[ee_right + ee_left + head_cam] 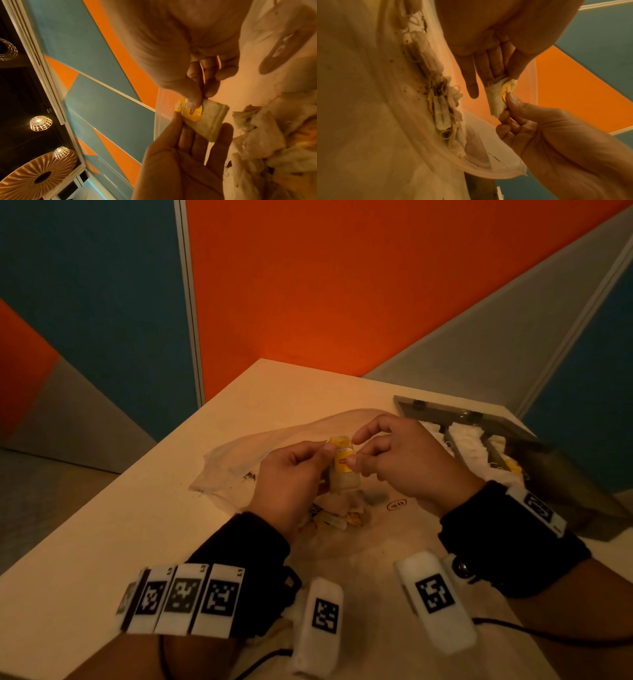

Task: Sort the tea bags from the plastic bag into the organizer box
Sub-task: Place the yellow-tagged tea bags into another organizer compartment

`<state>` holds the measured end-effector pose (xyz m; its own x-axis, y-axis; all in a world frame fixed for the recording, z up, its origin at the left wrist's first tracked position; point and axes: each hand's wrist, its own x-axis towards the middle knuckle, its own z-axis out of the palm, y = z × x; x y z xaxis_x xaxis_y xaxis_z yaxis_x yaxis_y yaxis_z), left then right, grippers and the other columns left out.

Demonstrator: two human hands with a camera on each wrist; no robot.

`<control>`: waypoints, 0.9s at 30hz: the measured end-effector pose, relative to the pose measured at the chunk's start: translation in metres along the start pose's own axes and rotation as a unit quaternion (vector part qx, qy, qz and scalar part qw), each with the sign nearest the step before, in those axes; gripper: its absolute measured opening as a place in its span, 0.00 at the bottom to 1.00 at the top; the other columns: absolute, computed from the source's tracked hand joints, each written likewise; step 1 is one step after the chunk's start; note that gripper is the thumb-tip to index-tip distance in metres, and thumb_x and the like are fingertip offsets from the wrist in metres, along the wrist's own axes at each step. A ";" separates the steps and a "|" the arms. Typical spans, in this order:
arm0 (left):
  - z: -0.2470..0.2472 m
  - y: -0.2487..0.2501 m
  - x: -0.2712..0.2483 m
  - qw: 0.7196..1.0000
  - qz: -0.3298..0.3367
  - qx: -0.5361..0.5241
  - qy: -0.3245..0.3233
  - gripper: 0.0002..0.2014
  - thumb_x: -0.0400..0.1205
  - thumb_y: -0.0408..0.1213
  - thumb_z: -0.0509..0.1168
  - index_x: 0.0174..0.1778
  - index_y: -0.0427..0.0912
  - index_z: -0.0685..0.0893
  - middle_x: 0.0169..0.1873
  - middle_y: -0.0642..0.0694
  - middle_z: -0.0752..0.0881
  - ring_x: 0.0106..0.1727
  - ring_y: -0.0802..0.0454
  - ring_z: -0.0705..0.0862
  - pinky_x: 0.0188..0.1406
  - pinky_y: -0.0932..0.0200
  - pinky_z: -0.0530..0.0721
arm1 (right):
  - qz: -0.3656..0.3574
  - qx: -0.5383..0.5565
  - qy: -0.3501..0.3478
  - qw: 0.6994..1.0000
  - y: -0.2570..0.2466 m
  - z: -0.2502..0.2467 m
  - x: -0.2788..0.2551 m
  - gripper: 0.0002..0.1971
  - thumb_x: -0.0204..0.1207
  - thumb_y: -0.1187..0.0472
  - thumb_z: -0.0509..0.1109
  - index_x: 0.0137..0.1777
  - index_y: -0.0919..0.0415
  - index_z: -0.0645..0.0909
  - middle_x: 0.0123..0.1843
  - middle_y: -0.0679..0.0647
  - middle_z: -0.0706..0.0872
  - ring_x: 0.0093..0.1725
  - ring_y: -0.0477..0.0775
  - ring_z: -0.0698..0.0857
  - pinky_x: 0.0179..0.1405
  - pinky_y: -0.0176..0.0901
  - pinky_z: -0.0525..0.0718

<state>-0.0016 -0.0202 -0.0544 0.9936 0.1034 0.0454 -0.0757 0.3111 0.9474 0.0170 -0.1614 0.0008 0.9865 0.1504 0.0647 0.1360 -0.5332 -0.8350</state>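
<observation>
Currently both hands pinched one pale paper tea bag with yellow tag (342, 462), upright, above the clear plastic bag (246, 453): left hand (287, 474), right hand (400, 460). Grey compartmented organizer box (534, 446) lay right of it, nearer the right hand.

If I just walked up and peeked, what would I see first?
First, two hands in the middle: the left hand and the right hand both pinch one tea bag with a yellow tag, held above the table. Under them a pile of tea bags lies on the clear plastic bag. At the right stands the grey organizer box, with white tea bags in its slots.
</observation>
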 end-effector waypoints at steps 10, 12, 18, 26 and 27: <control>-0.005 -0.005 0.002 0.998 0.022 0.058 0.000 0.14 0.79 0.26 0.70 0.60 0.41 0.86 0.39 0.41 0.93 0.41 0.49 0.90 0.43 0.52 0.88 | -0.043 -0.110 0.013 0.993 0.004 0.004 0.003 0.12 0.69 0.57 0.82 0.51 0.49 0.84 0.40 0.54 0.87 0.37 0.53 0.84 0.40 0.51 0.84; -0.005 -0.005 0.002 0.997 0.022 0.070 0.005 0.19 0.78 0.26 0.71 0.65 0.42 0.82 0.36 0.43 0.93 0.38 0.52 0.90 0.39 0.56 0.85 | -0.078 -0.182 0.012 0.980 0.004 0.003 0.004 0.10 0.70 0.54 0.80 0.49 0.44 0.84 0.42 0.50 0.83 0.41 0.51 0.81 0.45 0.53 0.83; -0.004 0.000 -0.004 0.996 0.031 0.076 -0.025 0.21 0.78 0.24 0.70 0.67 0.40 0.80 0.40 0.40 0.93 0.42 0.49 0.91 0.46 0.56 0.89 | -0.113 -0.237 -0.009 0.965 -0.005 -0.004 0.000 0.06 0.72 0.55 0.79 0.38 0.48 0.84 0.42 0.47 0.86 0.44 0.49 0.83 0.48 0.55 0.86; -0.004 -0.003 -0.001 0.987 0.096 0.127 -0.003 0.20 0.76 0.19 0.69 0.60 0.43 0.85 0.54 0.52 0.88 0.59 0.58 0.85 0.58 0.64 0.86 | -0.071 -0.192 0.033 0.978 -0.029 -0.104 -0.030 0.04 0.76 0.60 0.76 0.44 0.60 0.86 0.39 0.51 0.88 0.32 0.37 0.83 0.29 0.28 0.80; -0.005 -0.004 0.000 0.985 0.101 0.136 0.001 0.20 0.76 0.19 0.69 0.60 0.43 0.85 0.54 0.52 0.88 0.59 0.59 0.85 0.59 0.62 0.85 | -0.054 -0.189 0.064 0.978 -0.030 -0.124 -0.032 0.04 0.76 0.60 0.76 0.45 0.60 0.86 0.38 0.51 0.89 0.30 0.37 0.82 0.26 0.26 0.78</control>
<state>-0.0013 -0.0165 -0.0601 0.9602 0.1400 0.2415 -0.2464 0.0186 0.9690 -0.0069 -0.2539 0.0918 0.9645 0.1298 0.2298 0.2401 -0.7932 -0.5596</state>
